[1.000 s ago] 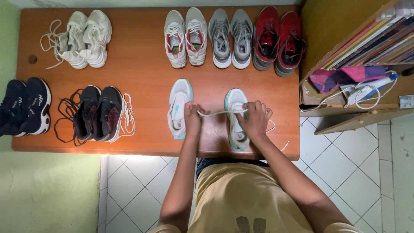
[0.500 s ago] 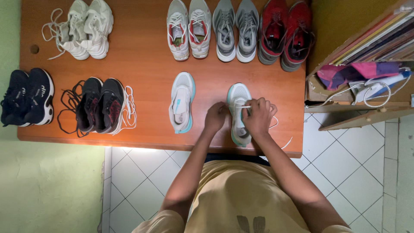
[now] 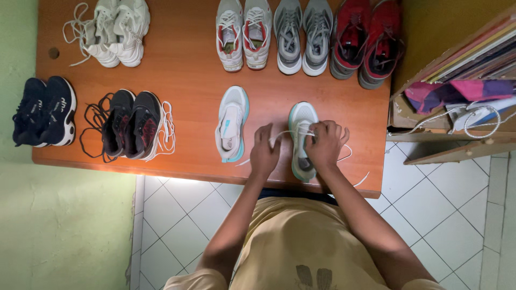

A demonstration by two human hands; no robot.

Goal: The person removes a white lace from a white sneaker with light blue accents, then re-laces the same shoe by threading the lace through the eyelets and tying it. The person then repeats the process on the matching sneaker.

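On the orange-brown wooden table point(image 3: 193, 75), six pairs of shoes sit in two rows. Far row, left to right: cream chunky sneakers with loose laces point(image 3: 115, 32), white sneakers with red lining point(image 3: 243, 33), grey mesh runners point(image 3: 302, 35), red-and-black trainers point(image 3: 368, 40). Near row: navy sneakers point(image 3: 44, 111) at far left, black sneakers with dark-red accents point(image 3: 131, 124) with laces spilled around them, then the white-and-teal pair.

At right, a wooden shelf point(image 3: 457, 150) holds flat coloured folders and a magenta cloth bag point(image 3: 446, 91) with white cord.

Left white-and-teal sneaker point(image 3: 232, 124) lies untouched, just left of the hands. Right white-and-teal sneaker point(image 3: 302, 140) sits at the near table edge, under both hands.

Change vs the earlier frames: a second ago both hands held the white shoelace point(image 3: 287, 134) stretched wide across the shoe; now they're closed in over the tongue. Left hand point(image 3: 265, 153) pinches a lace strand just left of the shoe. Right hand point(image 3: 326, 144) is curled tight over the lacing, fingers closed on lace. Loose ends trail off the near-right table edge.

Reads as the lace being drawn snug and worked at the upper eyelets; whether a knot exists yet, can't tell, the fingers cover it.
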